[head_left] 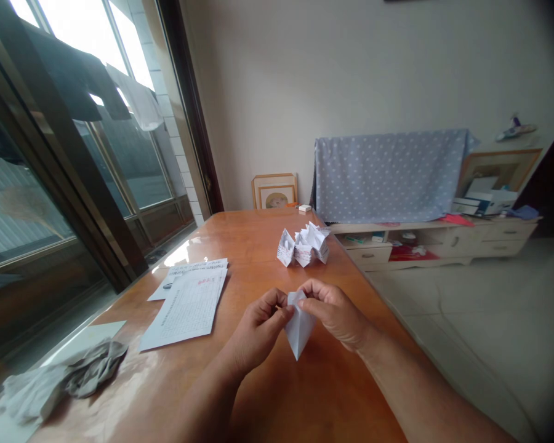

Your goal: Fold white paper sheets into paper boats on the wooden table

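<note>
Two hands share one folded paper (300, 332) just below the middle of the frame, its pointed end aimed down. The left hand (257, 329) pinches its upper left edge between thumb and fingers; the right hand (335, 312) pinches its upper right side the same way. The paper is held above one brown table (253, 246). Beyond the hands, right of centre, stands a cluster of at least three folded paper shapes (303, 255); they overlap too much for an exact count. Left of centre lie at least two sheets (184, 314), overlapping. One crumpled dark grey cloth (96, 369) sits at lower left.
</note>
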Action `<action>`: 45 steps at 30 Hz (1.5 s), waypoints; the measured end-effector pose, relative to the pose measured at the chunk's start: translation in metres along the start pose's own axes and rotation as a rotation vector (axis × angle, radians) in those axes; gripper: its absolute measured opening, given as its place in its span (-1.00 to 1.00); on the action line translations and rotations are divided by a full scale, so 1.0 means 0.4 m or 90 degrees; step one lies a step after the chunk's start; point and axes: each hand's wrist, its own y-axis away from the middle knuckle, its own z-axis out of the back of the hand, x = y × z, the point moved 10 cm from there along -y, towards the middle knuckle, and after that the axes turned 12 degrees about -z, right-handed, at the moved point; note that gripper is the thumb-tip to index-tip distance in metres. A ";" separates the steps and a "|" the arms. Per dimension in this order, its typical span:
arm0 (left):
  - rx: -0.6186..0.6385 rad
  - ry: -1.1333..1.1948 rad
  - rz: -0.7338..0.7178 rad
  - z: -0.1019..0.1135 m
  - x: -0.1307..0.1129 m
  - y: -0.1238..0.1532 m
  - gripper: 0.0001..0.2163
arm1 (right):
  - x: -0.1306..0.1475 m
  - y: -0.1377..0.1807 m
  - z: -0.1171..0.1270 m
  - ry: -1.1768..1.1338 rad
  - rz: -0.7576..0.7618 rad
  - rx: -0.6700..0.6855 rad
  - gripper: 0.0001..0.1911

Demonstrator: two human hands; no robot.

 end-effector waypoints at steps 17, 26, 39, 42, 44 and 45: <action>-0.008 -0.057 0.000 0.004 0.000 0.000 -0.81 | -0.006 -0.006 0.006 0.180 0.043 -0.090 -0.90; -0.016 -0.027 0.016 0.015 0.013 -0.002 -0.80 | -0.001 -0.006 -0.005 0.183 0.058 -0.067 -0.88; 0.009 -0.056 -0.002 0.012 0.004 -0.002 -0.81 | 0.021 0.010 0.004 0.318 0.123 -0.139 -0.93; 0.011 -0.030 0.005 0.008 0.005 -0.003 -0.80 | 0.016 0.009 0.000 0.273 0.109 -0.120 -0.90; 0.004 -0.022 0.008 0.009 0.003 -0.003 -0.81 | 0.012 0.007 -0.001 0.236 0.094 -0.105 -0.88; 0.000 -0.018 0.012 0.009 0.002 -0.002 -0.81 | 0.011 0.006 -0.001 0.217 0.085 -0.099 -0.86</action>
